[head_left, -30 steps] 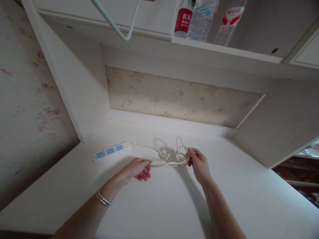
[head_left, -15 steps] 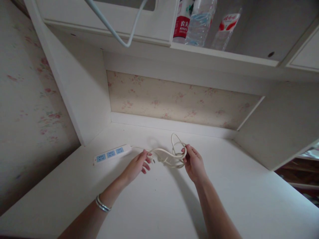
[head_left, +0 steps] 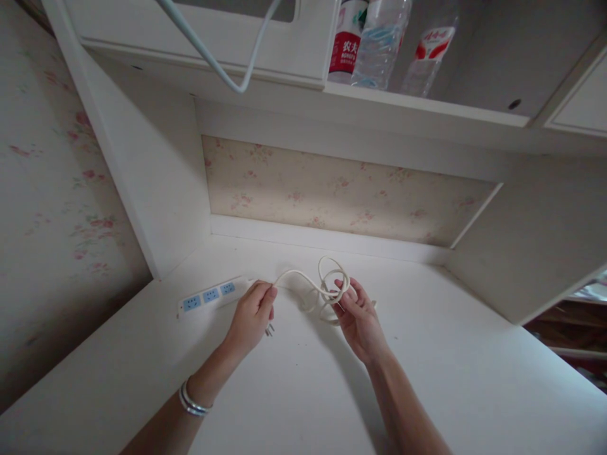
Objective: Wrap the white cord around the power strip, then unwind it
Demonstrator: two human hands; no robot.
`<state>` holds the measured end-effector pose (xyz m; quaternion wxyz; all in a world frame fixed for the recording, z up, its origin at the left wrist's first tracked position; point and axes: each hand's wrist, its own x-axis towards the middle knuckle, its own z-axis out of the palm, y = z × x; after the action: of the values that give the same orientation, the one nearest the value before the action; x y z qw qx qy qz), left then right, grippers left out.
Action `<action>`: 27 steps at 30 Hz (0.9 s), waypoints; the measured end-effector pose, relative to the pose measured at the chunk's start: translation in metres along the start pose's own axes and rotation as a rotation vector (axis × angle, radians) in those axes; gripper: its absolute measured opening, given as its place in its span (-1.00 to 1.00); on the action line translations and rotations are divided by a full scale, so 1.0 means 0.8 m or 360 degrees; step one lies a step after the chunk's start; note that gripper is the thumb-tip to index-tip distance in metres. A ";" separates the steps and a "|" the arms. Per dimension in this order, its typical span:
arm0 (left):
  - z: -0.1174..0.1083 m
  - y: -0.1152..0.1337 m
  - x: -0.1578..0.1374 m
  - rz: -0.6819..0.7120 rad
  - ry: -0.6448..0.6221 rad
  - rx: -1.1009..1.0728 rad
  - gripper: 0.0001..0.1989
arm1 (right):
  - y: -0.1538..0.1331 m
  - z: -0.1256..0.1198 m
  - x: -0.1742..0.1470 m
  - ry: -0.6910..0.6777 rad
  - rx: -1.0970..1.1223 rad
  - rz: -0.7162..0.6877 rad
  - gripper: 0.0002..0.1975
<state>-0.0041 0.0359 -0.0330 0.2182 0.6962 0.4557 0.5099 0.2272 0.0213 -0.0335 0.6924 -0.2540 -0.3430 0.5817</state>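
Beside the strip point(head_left: 211, 294), left hand point(head_left: 252, 314) closed on the cord point(head_left: 294, 272) (plug point(head_left: 270, 329) protruding below); farther right of the strip, right hand point(head_left: 356, 317) holding the cord looped.

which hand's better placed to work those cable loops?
Right, I'd say. The right hand is at the loops of the thin off-white cable; the left hand is closed on its other stretch, with small metal plug prongs showing below.

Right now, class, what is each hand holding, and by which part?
The left hand grips the cord near its plug; the right hand holds the cord's looped part.
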 end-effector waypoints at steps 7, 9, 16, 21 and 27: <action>-0.001 -0.012 0.004 0.0175 -0.0022 0.0110 -0.68 | 0.001 0.000 0.003 0.0007 -0.0112 0.0014 -0.53; -0.002 -0.013 0.003 0.0233 -0.0045 0.0179 -0.69 | 0.003 0.000 0.003 0.0020 -0.0151 -0.0021 -0.52; 0.005 -0.013 -0.005 0.0395 -0.0135 0.0359 -0.70 | 0.014 0.007 -0.003 0.0088 -0.0307 -0.0040 -0.33; 0.009 -0.008 -0.009 0.0446 -0.0238 0.0491 -0.70 | 0.020 0.014 -0.006 -0.0004 -0.0505 0.0005 -0.37; 0.016 0.009 -0.016 0.0417 -0.0277 0.0684 -0.67 | 0.037 0.012 -0.007 -0.0064 -0.1025 0.0095 -0.39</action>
<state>0.0095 0.0232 -0.0387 0.0359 0.8209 0.4390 0.3635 0.2007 0.0212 -0.0506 0.5522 -0.4584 -0.5155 0.4682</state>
